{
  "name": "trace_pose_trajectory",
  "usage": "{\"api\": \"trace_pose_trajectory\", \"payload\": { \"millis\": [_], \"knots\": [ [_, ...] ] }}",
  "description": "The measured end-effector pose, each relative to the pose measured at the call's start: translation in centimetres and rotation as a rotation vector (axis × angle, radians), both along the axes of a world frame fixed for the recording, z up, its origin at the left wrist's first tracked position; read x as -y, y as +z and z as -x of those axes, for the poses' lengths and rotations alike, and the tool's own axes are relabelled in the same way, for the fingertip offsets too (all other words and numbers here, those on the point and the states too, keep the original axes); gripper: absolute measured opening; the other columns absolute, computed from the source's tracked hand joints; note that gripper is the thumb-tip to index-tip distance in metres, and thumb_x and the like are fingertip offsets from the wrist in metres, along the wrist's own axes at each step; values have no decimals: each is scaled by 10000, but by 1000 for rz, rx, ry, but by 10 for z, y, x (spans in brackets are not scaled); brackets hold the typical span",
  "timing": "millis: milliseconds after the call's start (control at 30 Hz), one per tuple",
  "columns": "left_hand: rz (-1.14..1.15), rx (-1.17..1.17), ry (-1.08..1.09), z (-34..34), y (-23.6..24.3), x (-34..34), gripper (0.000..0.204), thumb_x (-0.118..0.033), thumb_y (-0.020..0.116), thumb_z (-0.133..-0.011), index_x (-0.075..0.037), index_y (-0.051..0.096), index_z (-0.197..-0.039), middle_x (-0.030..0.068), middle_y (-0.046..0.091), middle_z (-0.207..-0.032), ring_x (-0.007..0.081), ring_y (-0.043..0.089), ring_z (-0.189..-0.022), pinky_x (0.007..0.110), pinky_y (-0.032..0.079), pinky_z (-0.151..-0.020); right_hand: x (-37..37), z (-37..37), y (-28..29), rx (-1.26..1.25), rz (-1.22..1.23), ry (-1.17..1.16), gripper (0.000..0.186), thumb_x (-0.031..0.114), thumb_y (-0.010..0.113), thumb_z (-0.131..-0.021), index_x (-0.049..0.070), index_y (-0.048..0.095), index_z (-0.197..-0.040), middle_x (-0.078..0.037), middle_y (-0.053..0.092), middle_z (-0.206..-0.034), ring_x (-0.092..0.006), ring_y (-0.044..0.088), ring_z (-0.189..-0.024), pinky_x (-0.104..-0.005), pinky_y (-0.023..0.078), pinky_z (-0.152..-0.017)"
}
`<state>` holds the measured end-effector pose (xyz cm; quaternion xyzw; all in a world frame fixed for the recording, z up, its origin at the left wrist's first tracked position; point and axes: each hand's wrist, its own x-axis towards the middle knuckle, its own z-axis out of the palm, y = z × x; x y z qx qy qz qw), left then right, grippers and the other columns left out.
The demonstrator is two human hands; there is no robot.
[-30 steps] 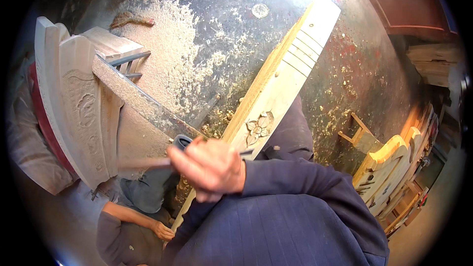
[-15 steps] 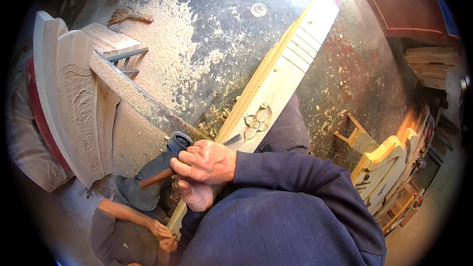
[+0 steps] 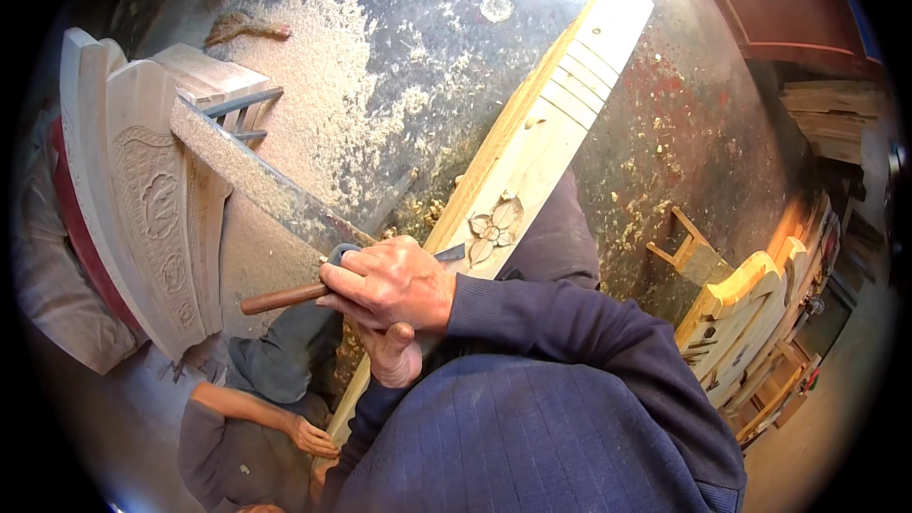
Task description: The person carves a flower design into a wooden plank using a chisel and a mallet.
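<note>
My right hand (image 3: 389,285) is closed round a chisel with a brown wooden handle (image 3: 275,299). The flat metal blade (image 3: 446,252) lies over a long pale wooden beam (image 3: 560,147), beside a carved flower (image 3: 492,228). Under the right hand is my left hand (image 3: 389,351), its thumb raised; most of its fingers are hidden. A dark blue-grey object (image 3: 340,252), largely covered by the right hand, sits just behind it.
A co-worker's arm and hand (image 3: 309,437) reach the beam's lower end. Carved pale panels (image 3: 161,209) stand left, beside a sawdust-covered rail (image 3: 247,171). A small wooden frame (image 3: 693,252), carved boards (image 3: 741,313) and a reddish cabinet (image 3: 779,0) are at right.
The chisel's handle has swung upward and is no longer blurred. My left hand has come into view beneath the right. The co-worker's hand has shifted slightly.
</note>
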<state>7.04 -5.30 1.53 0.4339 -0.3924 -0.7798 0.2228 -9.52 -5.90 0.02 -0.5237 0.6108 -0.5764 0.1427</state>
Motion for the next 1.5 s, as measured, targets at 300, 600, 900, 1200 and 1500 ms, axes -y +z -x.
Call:
{"api": "trace_pose_trajectory", "payload": {
  "millis": [300,600,900,1200,1500],
  "knots": [
    [0,51,21,35,22,4,1207,-466,987,-795,-14,292,-1672,83,494,-1546,211,499,-1432,396,403,-1219,4,10,6,94,5,-57,274,300,795,-969,63,681,-1045,-53,528,-712,-258,639,-582,-409,488,-487],
    [33,97,-105,46,18,26,1162,-548,937,-844,15,319,-1651,126,501,-1572,273,515,-1453,441,425,-1227,15,12,3,112,-117,-213,227,280,813,-957,104,669,-963,-54,572,-705,-270,644,-581,-406,504,-507],
    [-77,153,-236,57,18,41,1082,-570,883,-897,41,364,-1624,125,525,-1556,266,509,-1452,429,411,-1222,19,18,-4,136,-190,-320,223,270,800,-972,101,655,-950,-70,590,-717,-262,650,-574,-386,502,-497],
    [-164,-109,72,-17,12,-5,998,-423,863,-875,-108,351,-1672,106,467,-1637,322,422,-1546,563,322,-1288,-8,-6,13,-298,-1,63,272,244,696,-948,30,653,-1110,-5,510,-770,-143,617,-624,-320,490,-556],
    [-269,-9,169,-19,17,-10,977,-389,938,-789,-178,440,-1603,16,518,-1540,254,448,-1502,495,325,-1284,-18,-14,-11,-148,-68,343,239,300,658,-995,79,569,-1016,-53,565,-790,-254,693,-672,-401,579,-611]
  ]
}}
